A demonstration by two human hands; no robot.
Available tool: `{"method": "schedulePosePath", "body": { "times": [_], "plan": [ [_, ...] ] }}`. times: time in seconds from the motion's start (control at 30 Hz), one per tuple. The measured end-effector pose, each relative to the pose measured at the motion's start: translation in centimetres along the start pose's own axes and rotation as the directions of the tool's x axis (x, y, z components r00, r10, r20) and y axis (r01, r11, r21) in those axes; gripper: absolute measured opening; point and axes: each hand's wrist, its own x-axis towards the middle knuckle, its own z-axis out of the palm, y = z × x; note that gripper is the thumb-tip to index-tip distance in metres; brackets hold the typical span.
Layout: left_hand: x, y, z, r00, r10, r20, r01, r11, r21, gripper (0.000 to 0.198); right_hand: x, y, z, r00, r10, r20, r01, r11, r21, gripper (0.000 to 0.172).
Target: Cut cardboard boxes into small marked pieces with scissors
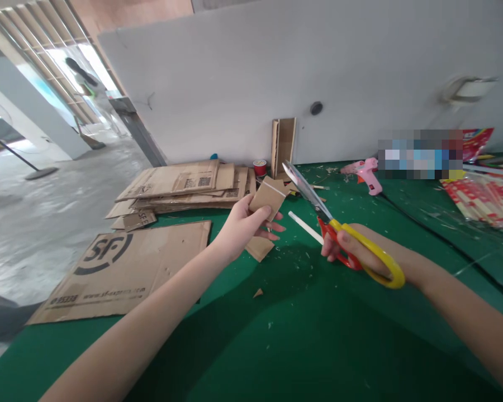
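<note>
A small cardboard piece (270, 196) with a pale line across its upper end is pinched in my left hand (245, 226), thumb on top. My right hand (360, 245) grips scissors (312, 195) with one yellow and one red handle. Their blades point up and to the left, a little apart at the tips, beside the cardboard piece and not visibly touching it. Under my left hand another cardboard scrap (260, 248) lies on the green table (276, 346). A white stick (305, 227) rests between the two hands, partly behind the red handle.
Stacked cardboard (171, 184) and a large printed sheet (146, 268) lie at the left. An upright cardboard channel (284, 148) and a red spool (260, 167) stand by the wall. At right are a pink glue gun (368, 174), its black cable and red packets (486, 201). A person (94, 89) is far back left.
</note>
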Motion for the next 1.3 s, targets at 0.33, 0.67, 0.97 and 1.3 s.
{"method": "schedulePosePath", "body": {
  "times": [0.33, 0.67, 0.97, 1.3],
  "plan": [
    [0.4, 0.0, -0.8, 0.988, 0.149, -0.047, -0.149, 0.989, -0.007, 0.028, -0.1, 0.1, -1.5, 0.994, -0.086, 0.063, 0.099, 0.964, -0.248, 0.053],
    [0.5, -0.2, -0.7, 0.991, 0.137, 0.006, -0.137, 0.989, 0.047, 0.024, 0.0, -0.5, -1.3, 0.983, -0.126, 0.134, 0.163, 0.936, -0.313, 0.046],
    [0.4, 0.2, -0.9, 0.989, 0.145, 0.015, -0.146, 0.987, 0.074, 0.026, 0.0, -0.6, -1.2, 0.984, -0.121, 0.132, 0.156, 0.940, -0.303, 0.046],
    [0.4, 0.2, -0.6, 0.989, 0.147, 0.000, -0.147, 0.986, 0.076, 0.024, 0.0, -0.6, -1.2, 0.986, -0.097, 0.133, 0.135, 0.939, -0.317, 0.047]
  ]
}}
